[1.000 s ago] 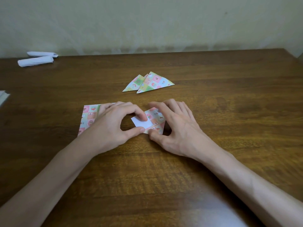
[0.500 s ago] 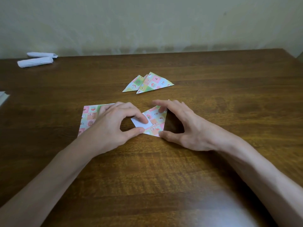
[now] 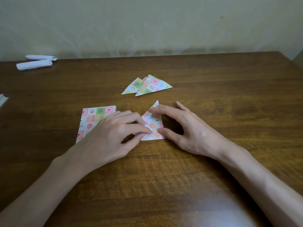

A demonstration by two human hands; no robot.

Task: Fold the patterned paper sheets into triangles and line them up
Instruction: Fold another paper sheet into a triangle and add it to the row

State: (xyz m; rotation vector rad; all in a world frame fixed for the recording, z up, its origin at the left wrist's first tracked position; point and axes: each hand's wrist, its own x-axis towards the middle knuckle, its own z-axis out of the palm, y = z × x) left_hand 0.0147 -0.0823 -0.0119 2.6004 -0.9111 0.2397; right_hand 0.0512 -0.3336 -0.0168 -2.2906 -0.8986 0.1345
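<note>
**Two hands flatten a patterned triangle at mid-table**

Two bare hands meet over one folded triangle (image 3: 153,122) of patterned paper, which lies flat on the brown wooden table (image 3: 164,185) with its apex pointing away from the person. The right hand (image 3: 185,128) is spread wide, its fingers fairly straight; its forefinger tip rests on the upper part of the triangle and its thumb touches the lower right edge. The left hand (image 3: 114,135) comes in from the other side with its fingers curled; its forefinger tip lies on the lower left part of the triangle, where a sliver of white underside shows. That spot is blurred, so I cannot tell whether the left hand pinches the flap or only presses it down.

Just left of the hands lies a stack of unfolded sheets (image 3: 95,117), square and pattern side up; the left hand and wrist cover its near right corner. Farther back, near the middle of the table, lie two finished triangles side by side; the right finished triangle (image 3: 154,86) overlaps the edge of the left finished triangle (image 3: 132,87).

At the far left corner, close to the wall (image 3: 147,25), lie two white paper rolls (image 3: 35,64), almost touching; a pale object (image 3: 2,99) is cut off by the left edge of the view.
</note>
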